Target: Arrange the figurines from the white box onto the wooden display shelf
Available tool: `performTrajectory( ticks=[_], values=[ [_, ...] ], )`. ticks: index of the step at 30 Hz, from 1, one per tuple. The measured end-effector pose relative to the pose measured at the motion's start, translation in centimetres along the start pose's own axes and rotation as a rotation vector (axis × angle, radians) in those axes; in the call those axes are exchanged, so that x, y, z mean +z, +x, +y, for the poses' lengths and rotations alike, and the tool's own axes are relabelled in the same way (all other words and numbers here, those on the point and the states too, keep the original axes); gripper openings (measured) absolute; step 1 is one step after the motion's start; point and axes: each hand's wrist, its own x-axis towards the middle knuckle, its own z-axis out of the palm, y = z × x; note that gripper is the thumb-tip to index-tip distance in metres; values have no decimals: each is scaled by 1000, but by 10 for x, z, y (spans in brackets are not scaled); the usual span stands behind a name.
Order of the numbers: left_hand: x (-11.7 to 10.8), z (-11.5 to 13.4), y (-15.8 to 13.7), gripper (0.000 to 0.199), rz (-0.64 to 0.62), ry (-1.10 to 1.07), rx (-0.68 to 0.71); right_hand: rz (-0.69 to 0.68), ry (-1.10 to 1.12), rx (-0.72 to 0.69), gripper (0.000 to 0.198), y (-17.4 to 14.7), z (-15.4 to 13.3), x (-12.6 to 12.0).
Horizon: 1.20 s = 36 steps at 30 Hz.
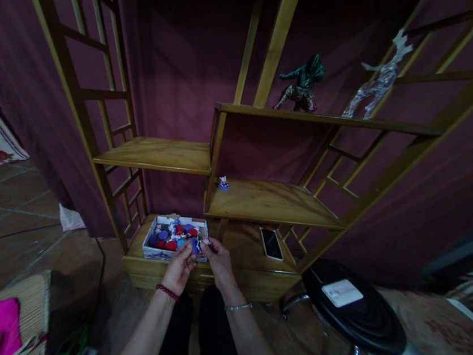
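In front of the box, my left hand (181, 265) and my right hand (219, 259) come together around a small figurine (195, 246) with a purple base. My left fingers pinch the purple part, and my right fingers close on its pale other end. Just behind them, a shallow cardboard box (148, 250) holds several small figurines with red, blue and purple round bases. A similar figurine (223, 183) with a purple base stands upright at the left end of the middle shelf (264, 200).
A phone (272, 243) lies on the bottom shelf, right of the box. Higher up stand a dark green statuette (303, 84) and a silvery one (379, 84). A black round stool (354, 312) with a white card is at the lower right. The left shelf (157, 154) juts above the box.
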Motion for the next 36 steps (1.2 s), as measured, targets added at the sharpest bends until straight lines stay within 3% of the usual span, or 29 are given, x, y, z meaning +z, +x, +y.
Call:
performTrajectory(
  ticks=[9, 29, 36],
  values=[
    [-2, -4, 0, 17, 7, -10, -30, 12, -62, -1, 34, 0, 4, -2],
    [-4, -9, 4, 28, 42, 81, -87, -54, -111, -69, 35, 4, 14, -6],
    [-5, -10, 6, 30, 72, 107, -101, -73, -224, -121, 35, 5, 21, -10]
  ],
)
